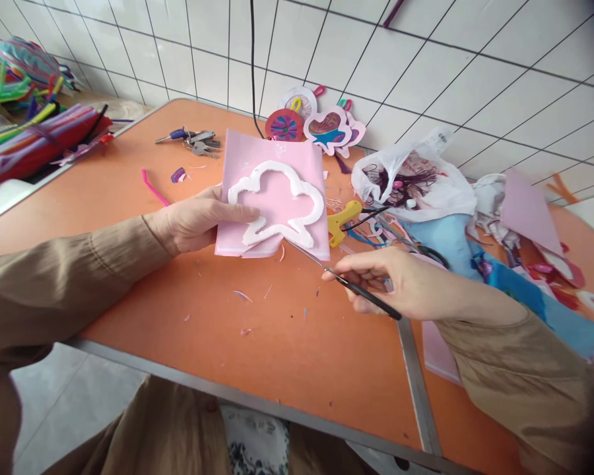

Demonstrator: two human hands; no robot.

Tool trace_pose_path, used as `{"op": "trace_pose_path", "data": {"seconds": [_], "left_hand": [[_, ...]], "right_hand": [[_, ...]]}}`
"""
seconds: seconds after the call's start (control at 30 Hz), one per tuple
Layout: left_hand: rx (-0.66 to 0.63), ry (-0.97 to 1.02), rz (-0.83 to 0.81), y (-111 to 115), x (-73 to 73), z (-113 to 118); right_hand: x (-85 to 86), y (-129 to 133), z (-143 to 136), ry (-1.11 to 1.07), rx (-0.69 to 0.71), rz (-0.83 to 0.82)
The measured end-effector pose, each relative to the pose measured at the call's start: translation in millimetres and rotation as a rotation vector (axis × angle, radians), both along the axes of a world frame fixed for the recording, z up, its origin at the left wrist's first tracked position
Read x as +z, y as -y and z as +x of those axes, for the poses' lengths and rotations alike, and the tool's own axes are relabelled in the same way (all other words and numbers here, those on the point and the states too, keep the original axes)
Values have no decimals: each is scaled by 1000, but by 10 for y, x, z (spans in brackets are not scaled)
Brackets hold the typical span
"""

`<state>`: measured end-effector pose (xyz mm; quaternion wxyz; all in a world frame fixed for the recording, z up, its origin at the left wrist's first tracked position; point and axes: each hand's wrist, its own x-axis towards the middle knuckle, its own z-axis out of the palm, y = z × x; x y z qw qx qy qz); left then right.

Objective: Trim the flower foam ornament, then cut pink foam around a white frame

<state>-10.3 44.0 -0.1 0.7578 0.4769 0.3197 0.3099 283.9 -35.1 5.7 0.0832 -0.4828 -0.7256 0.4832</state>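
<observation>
My left hand [202, 218] grips the left side of a pink sheet [237, 148], its thumb pressing on a white cloud-like outline shape [314, 198] that lies over the sheet. In my right hand [391, 280] are scissors [359, 290] with black handles. Their blades point up and left and meet the sheet's bottom edge, just below the white shape, where a slit shows. How far the blades are apart is hard to tell.
Keys [202, 142] and a pink pipe cleaner [153, 188] lie on the orange table [257, 349]. Right of the sheet are a yellow glue gun [344, 223], a white plastic bag [445, 191] and blue material [445, 241]. Decorated ornaments [284, 125] rest by the tiled wall.
</observation>
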Motion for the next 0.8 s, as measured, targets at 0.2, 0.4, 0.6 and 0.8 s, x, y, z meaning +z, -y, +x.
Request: {"op": "trace_pose_path", "data": {"seconds": [0.2, 0.4, 0.6, 0.8], "left_hand": [[91, -7, -22, -30, 8, -3], [176, 10, -17, -48, 10, -1], [134, 27, -13, -70, -27, -17], [131, 22, -22, -48, -15, 6]], "right_hand": [[87, -5, -24, 58, 45, -41], [154, -4, 4, 100, 100, -12], [36, 5, 84, -79, -14, -1], [-27, 32, -72, -125, -102, 12]]}}
